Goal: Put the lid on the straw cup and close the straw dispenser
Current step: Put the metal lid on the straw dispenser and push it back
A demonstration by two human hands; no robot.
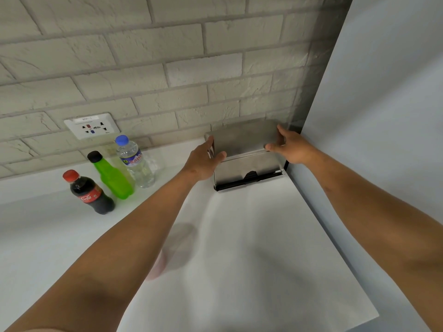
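A stainless steel straw dispenser [249,164] stands at the back right corner of the white counter, against the brick wall. Its flat metal lid [244,138] lies on top. My left hand [203,161] grips the lid's left edge and my right hand [291,147] grips its right edge. A black slot runs along the dispenser's front bottom. A blurred, translucent round shape [177,248], maybe the straw cup, shows beside my left forearm near the counter's middle; I cannot tell whether it has a lid.
A cola bottle [90,194], a green bottle [111,176] and a clear water bottle [136,161] stand in a row at the left by the wall. A wall socket [92,125] sits above them. A grey panel [383,116] borders the counter's right side.
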